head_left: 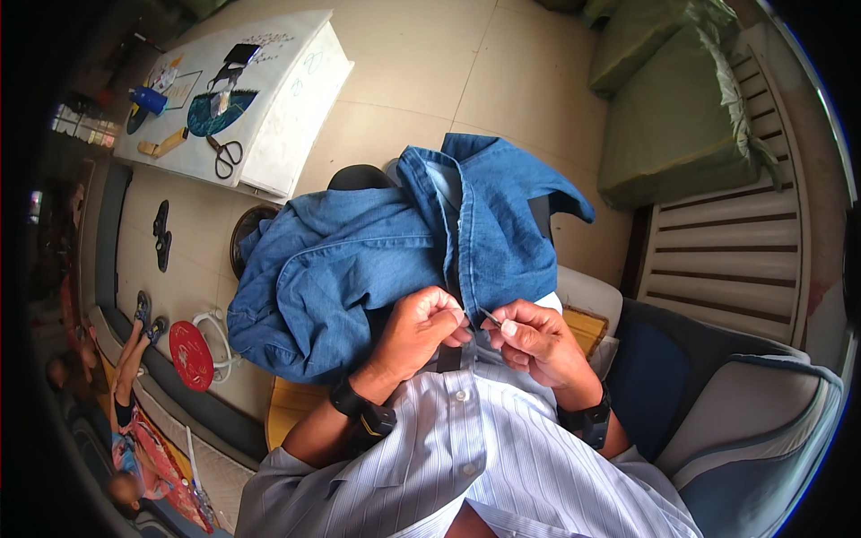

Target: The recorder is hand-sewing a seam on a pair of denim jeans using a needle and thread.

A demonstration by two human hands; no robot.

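Observation:
Across my lap lies a blue denim garment (354,247), bunched on the left, with a stitched band running toward me. My left hand (417,330) is closed in a pinch on the near edge of the denim. Just right of it, my right hand (535,345) grips a thin, dark, pointed tool (490,316) between thumb and fingers. Its tip points toward the denim edge between my hands. I cannot make out exactly what kind of tool it is.
A white table (296,108) at the far left bears black-handled scissors (226,157), a yellow-handled tool (164,143) and a blue object (149,99). A red round stool (191,356) and sandals (162,235) are left. Green-covered cushions (673,117) sit far right. Another person (148,448) is at lower left.

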